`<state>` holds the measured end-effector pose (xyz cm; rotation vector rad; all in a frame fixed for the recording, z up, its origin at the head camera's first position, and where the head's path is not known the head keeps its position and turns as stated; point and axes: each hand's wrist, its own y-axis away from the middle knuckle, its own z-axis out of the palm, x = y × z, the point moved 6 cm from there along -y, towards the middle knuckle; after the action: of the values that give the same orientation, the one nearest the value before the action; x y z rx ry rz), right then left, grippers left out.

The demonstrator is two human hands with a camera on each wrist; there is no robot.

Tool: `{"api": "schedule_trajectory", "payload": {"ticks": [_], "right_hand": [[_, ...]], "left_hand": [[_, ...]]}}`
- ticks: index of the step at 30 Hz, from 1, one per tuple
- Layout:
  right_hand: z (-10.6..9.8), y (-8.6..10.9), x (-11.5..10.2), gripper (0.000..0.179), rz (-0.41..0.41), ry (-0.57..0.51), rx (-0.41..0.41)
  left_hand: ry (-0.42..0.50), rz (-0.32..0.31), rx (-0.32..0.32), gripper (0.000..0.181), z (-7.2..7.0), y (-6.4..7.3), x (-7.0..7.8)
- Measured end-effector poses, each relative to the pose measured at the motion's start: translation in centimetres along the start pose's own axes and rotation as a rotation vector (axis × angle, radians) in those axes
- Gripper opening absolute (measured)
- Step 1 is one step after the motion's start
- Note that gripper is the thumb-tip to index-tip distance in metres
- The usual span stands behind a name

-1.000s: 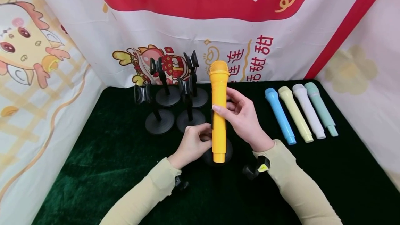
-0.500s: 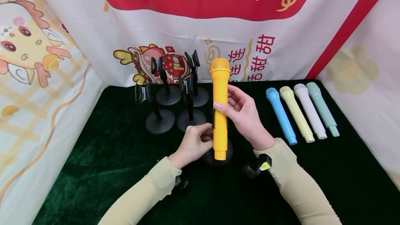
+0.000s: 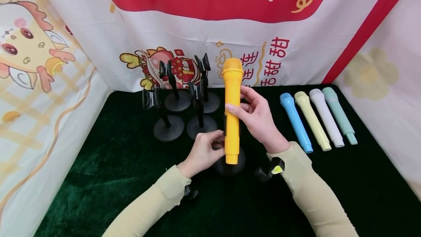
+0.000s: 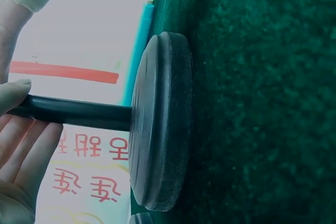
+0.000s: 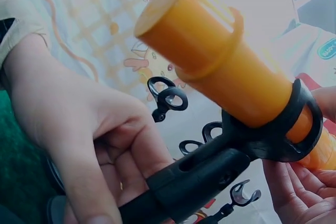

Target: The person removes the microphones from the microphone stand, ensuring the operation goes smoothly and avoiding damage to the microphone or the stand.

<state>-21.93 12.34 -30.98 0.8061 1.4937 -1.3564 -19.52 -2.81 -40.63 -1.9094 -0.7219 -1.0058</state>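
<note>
An orange microphone (image 3: 232, 134) stands tilted in front of me, head end away. My right hand (image 3: 261, 120) holds it, thumb across the front and fingers behind. In the right wrist view the black clip (image 5: 262, 142) of a microphone stand wraps around the microphone's body, its tail end sticking out. My left hand (image 3: 204, 153) grips that stand just under the clip. The left wrist view shows the stand's pole (image 4: 89, 113) between thumb and fingers, and its round base (image 4: 168, 119) at the green cloth. From the head view, the microphone covers most of this stand.
Several black microphone stands (image 3: 168, 127) with bare clips are grouped at the back left. On the right lie a blue microphone (image 3: 296, 123), a pale yellow one (image 3: 312, 121), a white one (image 3: 326, 120) and a green one (image 3: 340, 116). A printed cloth (image 3: 184, 28) hangs behind.
The orange microphone has slid a little upward and away from me, along with my right hand. My left hand stays on the stand in the same place.
</note>
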Motion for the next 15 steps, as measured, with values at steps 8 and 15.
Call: {"api": "schedule_trajectory", "payload": {"ticks": [8, 15], "right_hand": [[-0.1, -0.9, -0.3, 0.048, -0.009, 0.033, -0.003], [0.1, -1.5, -0.6, 0.047, 0.018, 0.034, 0.000]], "left_hand": [[-0.014, -0.008, -0.007, 0.031, 0.1, 0.0, 0.0], [-0.023, -0.012, -0.007, 0.030, 0.0, 0.0, 0.2]]}}
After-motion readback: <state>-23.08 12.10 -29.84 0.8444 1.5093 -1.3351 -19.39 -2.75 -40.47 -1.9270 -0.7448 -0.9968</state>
